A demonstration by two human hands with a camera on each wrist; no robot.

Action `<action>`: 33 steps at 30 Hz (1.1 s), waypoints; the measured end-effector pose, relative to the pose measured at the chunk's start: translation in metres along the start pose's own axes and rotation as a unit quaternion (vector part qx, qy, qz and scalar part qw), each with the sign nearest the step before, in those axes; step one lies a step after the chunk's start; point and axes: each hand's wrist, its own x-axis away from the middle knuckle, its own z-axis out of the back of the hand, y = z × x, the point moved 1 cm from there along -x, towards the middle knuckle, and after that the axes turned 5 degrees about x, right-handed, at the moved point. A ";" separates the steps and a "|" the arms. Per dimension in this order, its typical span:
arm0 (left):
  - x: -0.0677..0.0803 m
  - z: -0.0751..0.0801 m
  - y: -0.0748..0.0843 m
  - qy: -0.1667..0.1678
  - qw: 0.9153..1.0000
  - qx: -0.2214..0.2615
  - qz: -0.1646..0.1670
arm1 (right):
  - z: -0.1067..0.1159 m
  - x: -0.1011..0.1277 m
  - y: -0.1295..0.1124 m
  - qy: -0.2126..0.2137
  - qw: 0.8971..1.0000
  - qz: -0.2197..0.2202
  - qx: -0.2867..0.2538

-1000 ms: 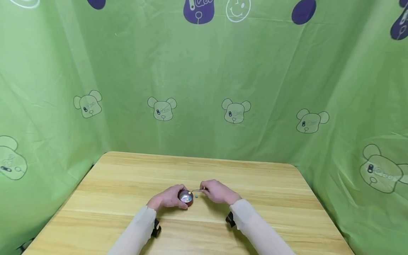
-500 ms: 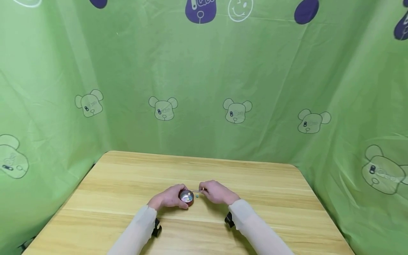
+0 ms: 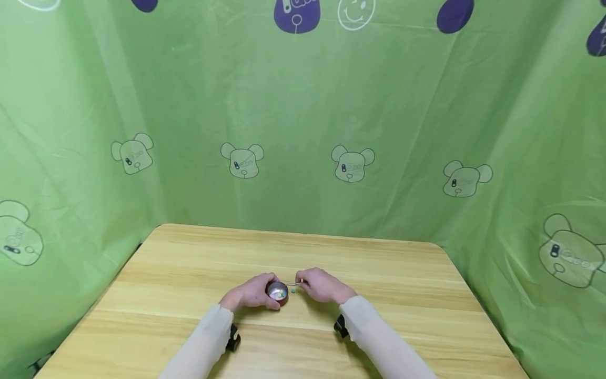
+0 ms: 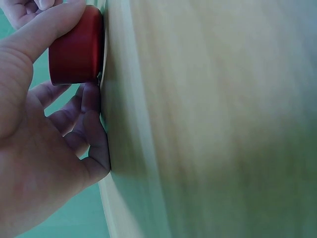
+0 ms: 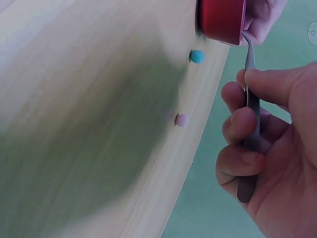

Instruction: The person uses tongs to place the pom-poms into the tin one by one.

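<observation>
Head view shows the person working near the front edge of the wooden table (image 3: pixel 189 273), about midway between its left and right sides, with both hands close together. The left hand (image 3: pixel 250 295) curls round a small red tin (image 3: pixel 277 292), thumb on one side and fingers on the other, holding it down flat on the tabletop; a few coloured beads show inside it. The right hand (image 3: pixel 322 285) pinches a pair of steel tweezers (image 5: pixel 251 104) between thumb and fingers, the tips reaching to the tin's rim. From the right wrist view I cannot tell whether the tips carry a bead, as the rim hides them.

Two loose beads lie on the table just beside the tin: a blue bead (image 5: pixel 197 56) nearest its wall and a pink bead (image 5: pixel 182 119) a little further toward the right hand.

To do this well, I'd say the left hand should hold the tin dead steady so the tips don't knock it. The tweezers want a light, even squeeze, since round beads will likely shoot out sideways if pinched hard or off centre. Coming down over the blue bead from above, rather than sliding in along the wood, looks the safer approach, and it avoids nudging the pink one.
</observation>
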 end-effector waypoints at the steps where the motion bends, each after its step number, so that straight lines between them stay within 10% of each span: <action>1: 0.000 0.000 0.000 0.000 1.000 0.001 0.000 | 0.000 0.000 0.000 -0.001 1.000 -0.002 -0.001; 33: 0.000 -0.001 0.002 0.001 1.000 -0.002 0.002 | 0.005 0.019 0.041 0.007 0.995 -0.103 -0.006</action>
